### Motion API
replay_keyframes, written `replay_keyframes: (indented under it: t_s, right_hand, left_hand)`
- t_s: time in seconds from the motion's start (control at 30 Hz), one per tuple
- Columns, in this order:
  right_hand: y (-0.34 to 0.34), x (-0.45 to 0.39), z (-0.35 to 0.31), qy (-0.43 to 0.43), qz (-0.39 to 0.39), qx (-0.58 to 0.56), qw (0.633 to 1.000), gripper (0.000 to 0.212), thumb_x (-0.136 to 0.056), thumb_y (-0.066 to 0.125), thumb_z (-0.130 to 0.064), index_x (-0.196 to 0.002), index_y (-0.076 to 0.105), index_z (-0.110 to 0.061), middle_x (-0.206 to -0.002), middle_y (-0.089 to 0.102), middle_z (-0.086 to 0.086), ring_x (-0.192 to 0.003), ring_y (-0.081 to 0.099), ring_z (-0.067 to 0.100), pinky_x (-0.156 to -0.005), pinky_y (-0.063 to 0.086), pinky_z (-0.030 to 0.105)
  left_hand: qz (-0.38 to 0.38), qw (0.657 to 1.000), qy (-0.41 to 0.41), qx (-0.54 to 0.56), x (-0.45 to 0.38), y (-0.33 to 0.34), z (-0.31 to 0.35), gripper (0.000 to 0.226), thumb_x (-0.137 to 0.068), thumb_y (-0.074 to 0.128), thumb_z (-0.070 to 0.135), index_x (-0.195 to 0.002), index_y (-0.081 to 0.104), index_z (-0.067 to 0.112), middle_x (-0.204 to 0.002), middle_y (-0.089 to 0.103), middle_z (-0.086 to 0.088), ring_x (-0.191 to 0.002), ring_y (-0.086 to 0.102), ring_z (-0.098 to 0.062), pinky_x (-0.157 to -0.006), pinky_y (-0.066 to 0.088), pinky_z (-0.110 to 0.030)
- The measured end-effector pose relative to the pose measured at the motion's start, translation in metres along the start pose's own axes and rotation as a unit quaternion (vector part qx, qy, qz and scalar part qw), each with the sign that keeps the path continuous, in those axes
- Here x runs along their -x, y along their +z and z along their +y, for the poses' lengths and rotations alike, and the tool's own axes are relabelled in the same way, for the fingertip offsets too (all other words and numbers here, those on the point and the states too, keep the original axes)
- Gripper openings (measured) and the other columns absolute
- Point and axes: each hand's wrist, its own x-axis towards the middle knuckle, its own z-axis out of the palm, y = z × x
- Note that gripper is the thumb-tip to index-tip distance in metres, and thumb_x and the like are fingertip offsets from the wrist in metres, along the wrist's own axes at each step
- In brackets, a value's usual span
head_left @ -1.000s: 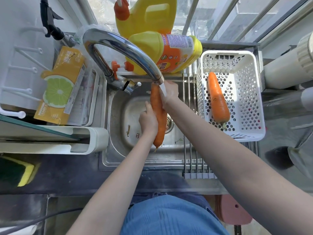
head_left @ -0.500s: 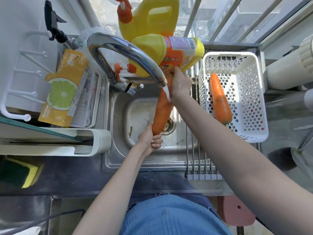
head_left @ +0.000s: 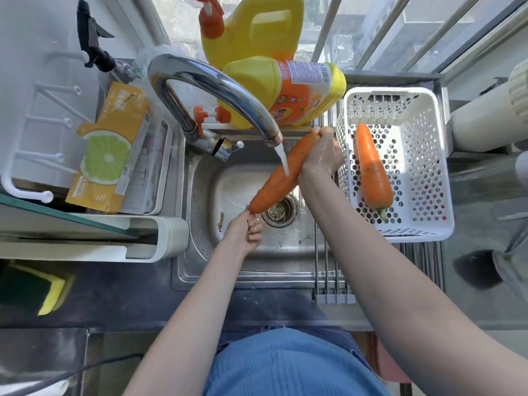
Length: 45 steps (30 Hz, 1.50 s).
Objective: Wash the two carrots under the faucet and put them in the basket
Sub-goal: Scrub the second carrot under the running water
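Nearest, the left hand (head_left: 248,229) pinched the carrot (head_left: 281,174) by its tip over the sink (head_left: 200,195), while the right hand (head_left: 323,154) wrapped its fingers round the far end, slanting it so the faucet (head_left: 217,90) stream struck mid-length. Beyond, the washed carrot (head_left: 373,167) lay inside the white basket (head_left: 428,224).

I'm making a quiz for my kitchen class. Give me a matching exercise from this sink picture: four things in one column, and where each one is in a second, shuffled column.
Things:
1. carrot held by both hands
2. second carrot
3. sponge
4. yellow detergent bottle

Places:
A. lying in the white basket
B. on the dark counter, far left
C. under the faucet stream
D. lying on its side behind the sink

Pairs: 1-C, 2-A, 3-B, 4-D
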Motion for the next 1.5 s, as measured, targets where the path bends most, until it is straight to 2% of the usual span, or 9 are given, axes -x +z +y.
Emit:
replay_keyframes:
  t_s: [0.17, 0.33, 0.53, 0.63, 0.77, 0.83, 1.03, 1.2, 1.5]
  right_hand:
    - [-0.001, -0.009, 0.001, 0.059, 0.056, -0.030, 0.996, 0.020, -0.083, 0.064, -0.030, -0.076, 0.068, -0.013, -0.076, 0.070, 0.003, -0.076, 0.068, 0.020, -0.077, 0.057, 0.036]
    - [-0.001, -0.020, 0.003, 0.098, 0.082, -0.055, 0.990, 0.028, -0.087, 0.062, -0.034, -0.090, 0.062, -0.006, -0.073, 0.061, 0.002, -0.070, 0.062, 0.019, -0.047, 0.043, 0.022]
    - [0.006, -0.015, 0.009, 0.058, 0.028, 0.001, 0.998, 0.021, -0.083, 0.061, -0.027, -0.066, 0.064, -0.014, -0.073, 0.069, 0.002, -0.075, 0.068, 0.022, -0.077, 0.057, 0.038]
    - [0.007, -0.009, 0.004, 0.063, -0.019, 0.026, 0.997, 0.022, -0.085, 0.061, -0.027, -0.068, 0.065, -0.013, -0.082, 0.072, 0.006, -0.081, 0.068, 0.022, -0.071, 0.054, 0.033]
    - [0.012, -0.004, 0.011, 0.087, -0.087, 0.078, 0.989, 0.022, -0.085, 0.061, -0.033, -0.074, 0.061, -0.015, -0.084, 0.068, 0.004, -0.075, 0.061, 0.018, -0.063, 0.046, 0.027]
    - [0.016, -0.005, 0.012, 0.096, -0.102, 0.085, 0.986, 0.030, -0.085, 0.059, -0.042, -0.089, 0.066, -0.012, -0.099, 0.070, 0.008, -0.079, 0.063, 0.020, -0.071, 0.049, 0.029]
    - [0.011, -0.011, 0.034, 0.126, -0.254, 0.096, 0.954, 0.090, -0.060, 0.076, -0.069, -0.129, 0.056, -0.015, -0.118, 0.066, 0.016, -0.099, 0.068, 0.034, -0.081, 0.057, 0.048]
    - [-0.002, -0.001, 0.027, 0.179, -0.369, -0.016, 0.912, 0.060, -0.086, 0.053, -0.057, -0.127, 0.054, -0.014, -0.091, 0.072, 0.009, -0.079, 0.069, 0.025, -0.068, 0.059, 0.041]
    - [0.003, -0.011, 0.048, 0.174, -0.223, 0.045, 0.958, 0.091, -0.066, 0.052, -0.085, -0.114, 0.061, -0.008, -0.071, 0.067, 0.009, -0.053, 0.066, 0.020, -0.056, 0.054, 0.028]
  left_hand:
    - [0.007, 0.979, 0.071, 0.189, 0.000, 0.013, 0.013, 0.036, -0.105, 0.032, 0.009, -0.069, 0.036, 0.014, -0.032, 0.026, 0.005, -0.023, 0.023, -0.003, -0.026, 0.017, -0.013]
    - [-0.013, 0.972, 0.102, 0.212, 0.003, 0.006, 0.021, 0.032, -0.104, 0.037, 0.013, -0.072, 0.040, 0.014, -0.034, 0.027, 0.006, -0.024, 0.025, -0.003, -0.027, 0.018, -0.013]
    - [0.118, 0.983, 0.140, 0.033, -0.016, -0.009, 0.015, 0.028, -0.106, 0.032, 0.021, -0.080, 0.039, 0.014, -0.043, 0.026, 0.001, -0.024, 0.024, -0.005, -0.030, 0.017, -0.013]
    - [0.198, 0.963, 0.152, -0.105, -0.020, -0.020, 0.022, 0.027, -0.105, 0.032, 0.026, -0.087, 0.046, 0.011, -0.059, 0.040, -0.008, -0.029, 0.038, -0.009, -0.038, 0.031, -0.016]
    - [-0.013, 0.951, 0.132, -0.279, 0.007, 0.010, 0.037, 0.054, -0.101, 0.033, 0.050, -0.105, 0.065, 0.006, -0.087, 0.068, -0.014, -0.062, 0.065, -0.018, -0.055, 0.050, -0.025]
    - [-0.106, 0.938, 0.083, -0.320, 0.025, 0.026, 0.042, 0.051, -0.094, 0.044, 0.055, -0.105, 0.063, 0.008, -0.078, 0.069, -0.009, -0.053, 0.062, -0.015, -0.045, 0.049, -0.023]
    - [-0.169, 0.931, -0.012, -0.324, 0.036, 0.042, 0.058, 0.025, -0.073, 0.068, 0.030, -0.082, 0.051, 0.014, -0.053, 0.048, 0.004, -0.033, 0.037, -0.001, -0.030, 0.028, -0.012]
    - [-0.244, 0.947, -0.094, -0.187, 0.041, 0.039, 0.052, 0.050, -0.072, 0.055, 0.057, -0.073, 0.048, 0.008, -0.043, 0.042, 0.004, -0.028, 0.036, -0.002, -0.027, 0.030, -0.012]
    - [-0.043, 0.937, 0.019, -0.347, 0.052, 0.063, 0.047, 0.061, -0.085, 0.048, 0.069, -0.077, 0.051, 0.008, -0.050, 0.050, -0.003, -0.029, 0.038, -0.008, -0.030, 0.025, -0.010]
